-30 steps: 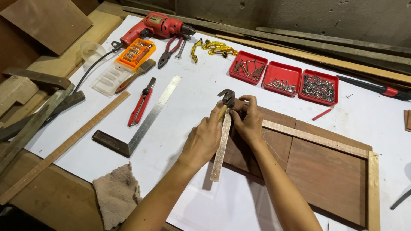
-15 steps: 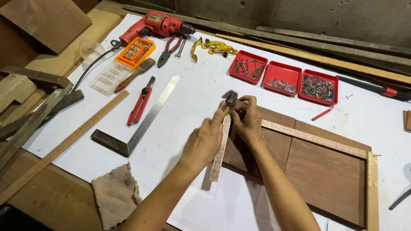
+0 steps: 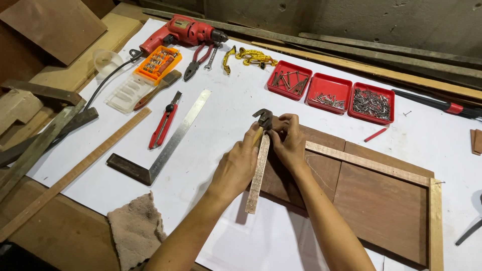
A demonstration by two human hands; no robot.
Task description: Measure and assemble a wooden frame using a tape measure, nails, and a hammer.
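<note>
Small hammer (image 3: 263, 119) sits at frame center, head over the top-left corner of the brown board (image 3: 381, 200); left hand (image 3: 236, 165) is clenched around its handle, right hand (image 3: 288, 143) pinches at the corner just below the head. Loose wood strip (image 3: 257, 175) runs toward 6 o'clock; try square (image 3: 160, 145) at 9, three red trays (image 3: 329, 93) at 1 on the counter (image 3: 226, 115).

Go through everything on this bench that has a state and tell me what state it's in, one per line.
left hand: gripping the hammer handle
right hand: pinching at the strip's top end
hammer: raised, head above the strip's top end
wood strip: lying along the panel's left edge
wood panel: flat, strips on top and right edges
three red trays: open, holding nails and screws
pliers: closed
orange bit case: open
</note>
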